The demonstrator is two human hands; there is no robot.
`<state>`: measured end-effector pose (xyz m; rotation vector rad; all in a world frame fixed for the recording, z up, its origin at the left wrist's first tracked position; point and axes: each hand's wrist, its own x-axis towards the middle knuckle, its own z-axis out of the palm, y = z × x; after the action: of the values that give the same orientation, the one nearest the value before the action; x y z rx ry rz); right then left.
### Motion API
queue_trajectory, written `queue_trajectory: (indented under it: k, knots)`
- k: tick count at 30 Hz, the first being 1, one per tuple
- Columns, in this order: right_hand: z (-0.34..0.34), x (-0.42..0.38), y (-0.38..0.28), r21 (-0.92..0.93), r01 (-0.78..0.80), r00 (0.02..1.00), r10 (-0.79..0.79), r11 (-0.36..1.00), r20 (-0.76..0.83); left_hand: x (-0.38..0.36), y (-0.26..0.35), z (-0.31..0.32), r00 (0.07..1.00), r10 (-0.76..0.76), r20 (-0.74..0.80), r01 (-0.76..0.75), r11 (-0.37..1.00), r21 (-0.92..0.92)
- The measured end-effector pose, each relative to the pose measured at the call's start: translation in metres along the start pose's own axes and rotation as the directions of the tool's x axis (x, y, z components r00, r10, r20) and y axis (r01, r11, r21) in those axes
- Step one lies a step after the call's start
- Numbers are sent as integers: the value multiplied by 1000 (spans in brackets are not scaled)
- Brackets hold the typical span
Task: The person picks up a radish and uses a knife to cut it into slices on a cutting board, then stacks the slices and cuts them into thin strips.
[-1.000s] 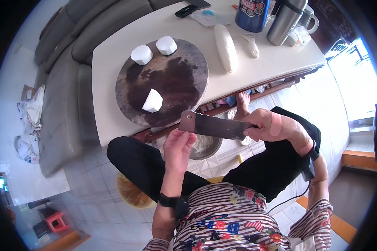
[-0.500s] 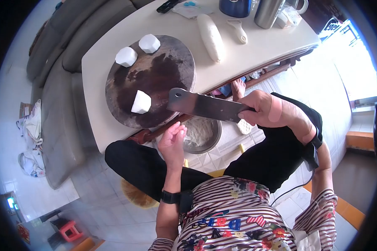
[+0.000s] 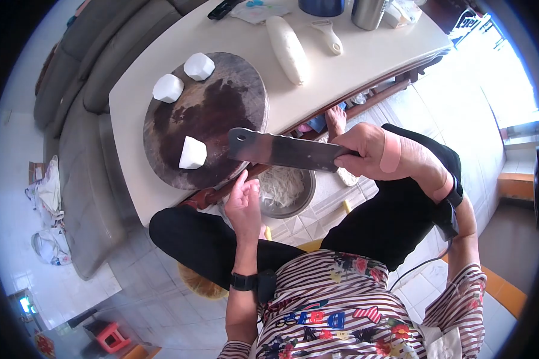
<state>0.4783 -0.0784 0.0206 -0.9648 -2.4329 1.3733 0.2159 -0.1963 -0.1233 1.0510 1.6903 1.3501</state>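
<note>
While gripping cleaver in right hand, with fingers wrapped round handle, pointing blade out over edge of round wooden board. Holding left hand apart, empty, with fingers loosely curled, left of bowl of white shreds in view. Can see two white chunks toward board's far left, third chunk nearer blade tip. On pale table, to right of board, can see long white vegetable lying just beside peeler.

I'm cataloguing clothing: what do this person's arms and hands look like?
Striped sleeves, floral-printed on the right. The left arm wears a black strap; the right arm, a black boxy device with a dark cable, and pinkish strips near the right hand.
</note>
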Motion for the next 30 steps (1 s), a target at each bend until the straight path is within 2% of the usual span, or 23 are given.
queue_trajectory:
  k: [4,6,7,10,12,14,16,18,22,28,30]
  knots:
    - [0,0,0,-42,34,999,-35,999,-31,0,3,-3,1000,3,30,-5,997,81]
    - [0,0,0,-53,28,999,-30,998,-29,-2,5,-5,998,-21,64,0,953,302]
    - [0,0,0,-58,31,999,-32,998,-28,-2,5,-5,998,-22,64,1,953,303]
    - [-1,1,2,-69,24,1000,-25,997,-11,-1,1,-3,997,35,76,-61,929,365]
    - [-1,0,0,-75,15,1000,-14,997,3,1,-5,-1,974,171,150,-221,868,445]
    - [0,-1,-6,-82,-32,999,28,996,-43,3,-6,0,975,131,177,-197,877,439]
    - [-2,0,-7,-56,-69,998,68,996,-16,3,-7,-2,975,90,202,-172,884,435]
    - [-2,0,-7,-32,-104,994,105,994,11,4,-7,-4,948,160,274,-295,767,570]
    - [0,-2,-6,-77,-20,998,16,997,-54,2,-4,-4,940,162,301,-321,721,615]
    - [-4,-1,-12,-91,-43,999,41,995,-20,5,-9,-4,974,68,216,-174,836,521]
    - [-3,-1,-11,-99,-64,998,64,993,4,5,-4,-3,942,201,267,-315,803,506]
